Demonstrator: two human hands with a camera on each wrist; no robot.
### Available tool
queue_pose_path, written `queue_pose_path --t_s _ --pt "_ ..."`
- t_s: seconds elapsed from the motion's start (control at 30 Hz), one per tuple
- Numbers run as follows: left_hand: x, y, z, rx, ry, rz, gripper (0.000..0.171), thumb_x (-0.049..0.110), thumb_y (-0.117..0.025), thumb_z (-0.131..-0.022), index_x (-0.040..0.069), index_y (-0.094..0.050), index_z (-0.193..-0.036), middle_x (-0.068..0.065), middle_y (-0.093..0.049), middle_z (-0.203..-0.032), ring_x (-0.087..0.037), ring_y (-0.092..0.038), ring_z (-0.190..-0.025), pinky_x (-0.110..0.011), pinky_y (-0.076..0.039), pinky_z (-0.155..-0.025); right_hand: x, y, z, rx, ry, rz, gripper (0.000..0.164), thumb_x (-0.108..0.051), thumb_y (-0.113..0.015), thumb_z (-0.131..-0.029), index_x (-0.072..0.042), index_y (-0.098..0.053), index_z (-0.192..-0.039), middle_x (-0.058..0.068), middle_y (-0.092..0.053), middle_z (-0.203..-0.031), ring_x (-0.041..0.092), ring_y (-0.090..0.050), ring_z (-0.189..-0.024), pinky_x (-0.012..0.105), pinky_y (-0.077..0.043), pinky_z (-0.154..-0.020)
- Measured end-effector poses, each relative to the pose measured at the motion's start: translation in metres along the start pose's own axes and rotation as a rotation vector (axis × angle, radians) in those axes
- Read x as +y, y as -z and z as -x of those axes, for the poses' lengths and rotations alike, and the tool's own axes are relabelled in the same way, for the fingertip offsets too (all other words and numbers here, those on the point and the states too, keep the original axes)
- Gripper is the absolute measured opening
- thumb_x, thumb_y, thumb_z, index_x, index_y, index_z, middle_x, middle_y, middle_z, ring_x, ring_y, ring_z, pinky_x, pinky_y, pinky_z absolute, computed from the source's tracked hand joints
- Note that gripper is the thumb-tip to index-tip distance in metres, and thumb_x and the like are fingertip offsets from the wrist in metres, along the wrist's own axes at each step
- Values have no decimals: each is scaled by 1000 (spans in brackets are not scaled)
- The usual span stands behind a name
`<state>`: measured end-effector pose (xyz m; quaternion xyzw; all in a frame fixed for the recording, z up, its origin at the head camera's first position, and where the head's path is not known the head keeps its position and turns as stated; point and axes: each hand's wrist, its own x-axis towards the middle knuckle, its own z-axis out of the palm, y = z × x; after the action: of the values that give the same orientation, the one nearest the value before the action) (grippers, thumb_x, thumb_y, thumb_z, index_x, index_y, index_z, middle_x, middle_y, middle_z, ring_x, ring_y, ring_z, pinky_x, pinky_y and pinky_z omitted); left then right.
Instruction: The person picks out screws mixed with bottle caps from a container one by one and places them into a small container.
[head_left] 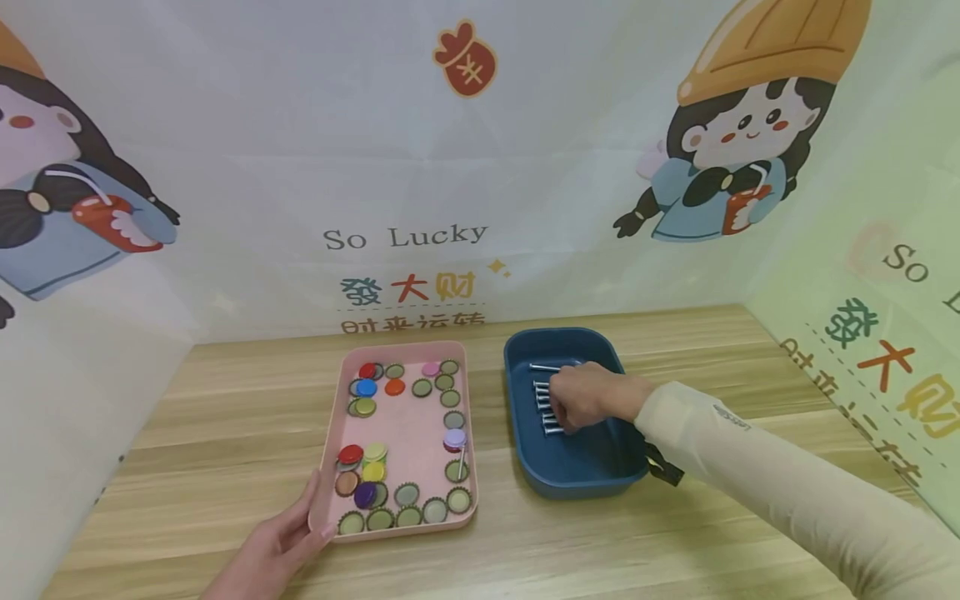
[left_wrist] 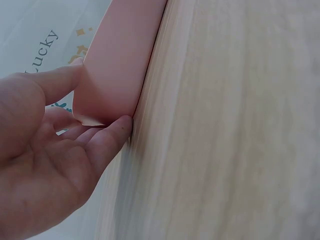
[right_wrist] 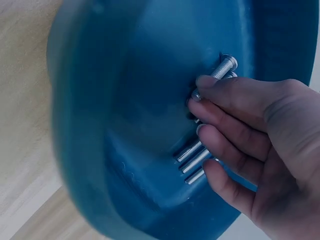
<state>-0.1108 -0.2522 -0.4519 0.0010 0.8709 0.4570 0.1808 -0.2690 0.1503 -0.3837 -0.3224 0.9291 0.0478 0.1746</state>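
Note:
My left hand holds the near left corner of a shallow pink tray, thumb and fingers on either side of that corner. The left wrist view shows the tray's pink wall close up. Over at the right, my right hand reaches down into a blue plastic box. Its thumb and index finger pinch a silver bolt, seen in the right wrist view. Several more bolts lie on the box's floor, partly hidden by the fingers. One bolt leans among the tray's caps.
Bottle caps line much of the tray's edge, some topped with coloured discs. A strip of wooden table separates tray and box. Behind stands a printed cloth wall. A black strap end hangs beside the box's right side.

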Motion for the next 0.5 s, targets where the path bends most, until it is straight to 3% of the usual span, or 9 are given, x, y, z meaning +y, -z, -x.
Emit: queue_pose_path --t_s 0.5 --pt "-1 0 0 -4 0 18 82 32 -61 -100 8 -11 -160 -17 -30 -161 -32 -39 -145 -42 -44 -112 -6 -3 0 29 -6 54 14 -15 -87 -76 -22 -77 -69 -9 -73 -74 13 -68 -75 35 -60 -71"
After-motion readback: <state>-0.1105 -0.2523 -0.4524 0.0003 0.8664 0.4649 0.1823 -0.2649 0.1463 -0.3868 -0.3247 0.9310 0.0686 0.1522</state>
